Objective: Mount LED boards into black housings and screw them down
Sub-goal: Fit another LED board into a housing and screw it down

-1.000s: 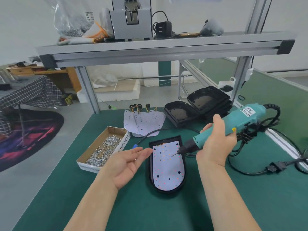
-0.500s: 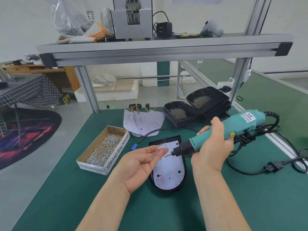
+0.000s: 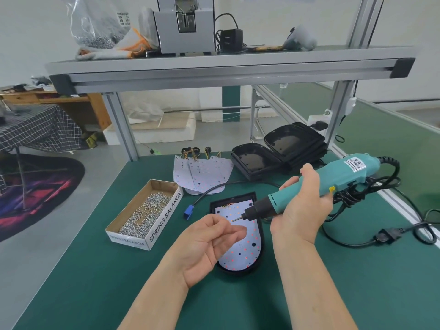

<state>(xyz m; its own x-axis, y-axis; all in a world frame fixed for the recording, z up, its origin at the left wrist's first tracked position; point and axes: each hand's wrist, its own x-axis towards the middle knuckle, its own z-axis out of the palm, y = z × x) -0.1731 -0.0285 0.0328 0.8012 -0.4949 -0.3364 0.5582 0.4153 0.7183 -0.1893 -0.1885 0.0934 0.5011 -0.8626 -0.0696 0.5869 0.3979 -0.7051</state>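
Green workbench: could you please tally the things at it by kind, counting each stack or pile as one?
Black housing holding a white LED board: 1
Stacks of empty black housings: 2
Pile of loose white LED boards: 1
Teal corded electric screwdriver: 1
Cardboard box of silver screws: 1
Blue plug connector: 1
Total: 7

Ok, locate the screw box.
Head view: the screw box sits left on the green table, left of the left hand, nearer than the spare LED boards.
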